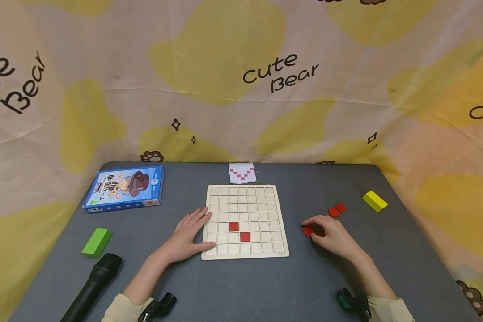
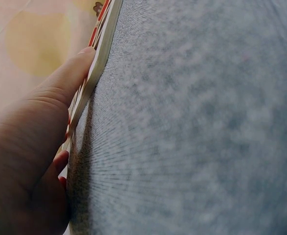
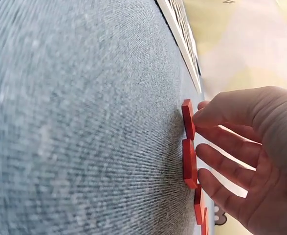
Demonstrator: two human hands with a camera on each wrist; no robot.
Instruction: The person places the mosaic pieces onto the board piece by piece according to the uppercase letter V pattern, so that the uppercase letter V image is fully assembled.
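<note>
From the head, can read "Cute Bear" on cloth (image 1: 209, 49) behind the desk's (image 1: 241, 290) far edge, and see left hand (image 1: 187, 235) spread over the left edge of a board (image 1: 261, 216) holding two red tiles (image 1: 234, 226). From the left wrist, can see its thumb (image 2: 65, 81) touching the board. From the right wrist, can see right hand (image 3: 273, 178) loosely bent at loose tiles (image 3: 188, 164) toward the desk's right edge.

High head view, low close wrist views, table (image 1: 241, 286) shared

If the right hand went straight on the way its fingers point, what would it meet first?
Most likely the red tile at the tips of the right hand, though contact is hard to judge; beyond it, the grid board.
</note>
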